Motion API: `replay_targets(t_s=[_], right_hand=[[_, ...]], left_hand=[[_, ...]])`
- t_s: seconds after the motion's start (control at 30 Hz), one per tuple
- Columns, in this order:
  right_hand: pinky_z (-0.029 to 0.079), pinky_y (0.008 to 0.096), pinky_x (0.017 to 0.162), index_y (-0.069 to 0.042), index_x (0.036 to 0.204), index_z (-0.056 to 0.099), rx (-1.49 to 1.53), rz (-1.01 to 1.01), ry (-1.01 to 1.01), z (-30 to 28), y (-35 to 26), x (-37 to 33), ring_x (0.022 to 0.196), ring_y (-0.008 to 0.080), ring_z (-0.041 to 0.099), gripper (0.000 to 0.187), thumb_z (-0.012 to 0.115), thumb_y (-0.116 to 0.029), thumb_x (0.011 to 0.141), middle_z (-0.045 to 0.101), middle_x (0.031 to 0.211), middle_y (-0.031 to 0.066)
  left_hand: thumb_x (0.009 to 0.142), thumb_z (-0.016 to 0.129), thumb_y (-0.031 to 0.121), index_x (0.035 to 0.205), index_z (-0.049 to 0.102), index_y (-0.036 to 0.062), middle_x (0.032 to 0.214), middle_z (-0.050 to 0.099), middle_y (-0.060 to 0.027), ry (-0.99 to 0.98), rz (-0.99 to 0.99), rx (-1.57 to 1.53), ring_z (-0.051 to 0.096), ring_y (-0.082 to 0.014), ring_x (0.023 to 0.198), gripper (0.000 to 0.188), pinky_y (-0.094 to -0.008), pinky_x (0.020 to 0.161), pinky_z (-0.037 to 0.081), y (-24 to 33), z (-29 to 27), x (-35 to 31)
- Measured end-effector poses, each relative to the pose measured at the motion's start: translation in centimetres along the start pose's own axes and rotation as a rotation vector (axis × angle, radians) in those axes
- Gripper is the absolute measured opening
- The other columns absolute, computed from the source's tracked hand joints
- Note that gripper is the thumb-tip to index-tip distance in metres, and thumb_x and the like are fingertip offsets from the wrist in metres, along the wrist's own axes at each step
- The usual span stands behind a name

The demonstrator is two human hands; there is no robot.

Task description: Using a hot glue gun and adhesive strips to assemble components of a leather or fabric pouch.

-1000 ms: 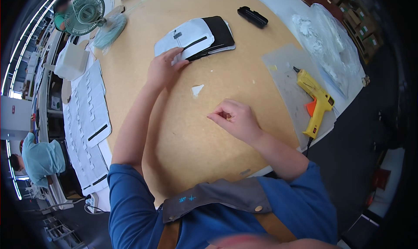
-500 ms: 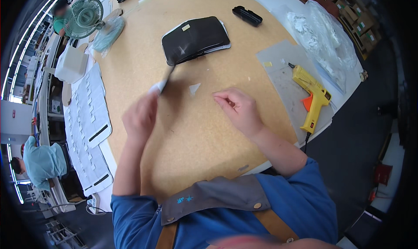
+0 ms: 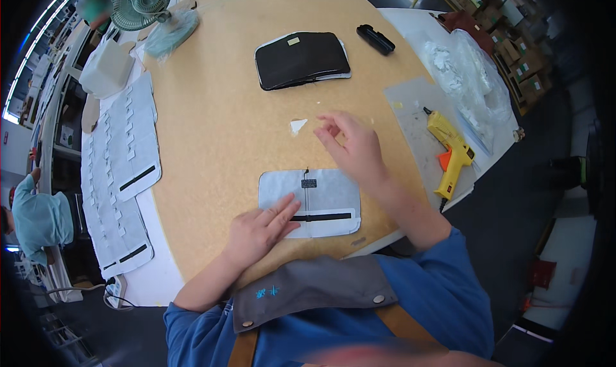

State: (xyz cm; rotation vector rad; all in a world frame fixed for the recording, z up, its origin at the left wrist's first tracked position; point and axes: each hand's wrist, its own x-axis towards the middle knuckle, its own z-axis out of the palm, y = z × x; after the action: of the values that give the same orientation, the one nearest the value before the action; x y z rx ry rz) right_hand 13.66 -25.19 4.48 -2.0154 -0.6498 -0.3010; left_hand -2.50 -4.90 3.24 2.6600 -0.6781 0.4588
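Flat on the table in front of me lies a pale grey fabric panel (image 3: 279,184) with rounded corners, a thin line down its middle, a small dark patch and a black strip near its lower edge. My left hand (image 3: 260,232) rests on its left part with fingers stretched out. Above its upper right part is my right hand (image 3: 350,145), fingers bent, thumb apart from them, nothing visible between. A small white scrap (image 3: 298,126) lies beside the right fingertips. Farther off sits a stack of dark, pale-edged panels (image 3: 301,62).
At right, a yellow glue gun (image 3: 452,152) lies on a grey sheet (image 3: 410,104), near clear plastic bags (image 3: 478,71). A black case (image 3: 376,39) lies at the back. Pale panels (image 3: 122,155) line the left edge, below a green fan (image 3: 141,4). Other people are at far left.
My left hand has come from near the stack toward me; the blurred piece it held appears to be the panel now lying flat. My right fingers have loosened from a pinch.
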Motion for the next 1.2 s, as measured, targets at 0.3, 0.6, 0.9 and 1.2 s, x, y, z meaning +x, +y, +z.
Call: replay_targets(t_s=[0.3,0.6,0.9,1.2], right_hand=[[0.045,0.0404,0.099,-0.011,0.126,0.060,-0.541,-0.375,-0.077,2.5,8.7,11.7,0.115,0.0262,0.059,0.047,0.073,-0.031,0.084,0.064,0.122,0.0070],[0.049,0.0386,0.089,-0.016,0.112,0.069,-0.516,-0.481,-0.302,2.0,11.3,15.3,0.097,0.0201,0.067,0.032,0.070,-0.034,0.085,0.071,0.106,0.0032],[0.049,0.0354,0.054,-0.010,0.090,0.072,-0.536,-0.420,0.360,0.0,5.1,19.8,0.058,0.0258,0.064,0.018,0.064,-0.027,0.092,0.067,0.067,0.0063],[0.046,0.0200,0.068,0.001,0.107,0.068,0.600,0.052,0.128,-1.0,-7.3,9.8,0.074,0.0024,0.057,0.023,0.065,-0.019,0.096,0.069,0.086,0.0008]], left_hand=[[0.081,0.075,0.037,0.121,0.065,0.0089,0.126,0.065,-0.0101,-0.124,-0.228,0.080,0.068,-0.0195,0.068,0.050,-0.0296,0.057,0.055,0.2,1.2,-1.3],[0.080,0.077,0.034,0.117,0.066,0.0043,0.125,0.065,-0.0124,-0.064,-0.263,0.092,0.068,-0.0190,0.066,0.049,-0.0291,0.056,0.054,0.1,1.3,-1.4],[0.080,0.077,0.033,0.117,0.066,0.0054,0.125,0.066,-0.0110,-0.067,-0.250,0.125,0.067,-0.0173,0.064,0.047,-0.0283,0.055,0.053,0.5,1.1,-1.4],[0.089,0.072,0.023,0.132,0.055,0.0022,0.114,0.071,-0.0096,0.005,-0.433,-0.781,0.071,-0.0230,0.086,0.051,-0.0327,0.074,0.055,0.0,0.1,-0.9]])
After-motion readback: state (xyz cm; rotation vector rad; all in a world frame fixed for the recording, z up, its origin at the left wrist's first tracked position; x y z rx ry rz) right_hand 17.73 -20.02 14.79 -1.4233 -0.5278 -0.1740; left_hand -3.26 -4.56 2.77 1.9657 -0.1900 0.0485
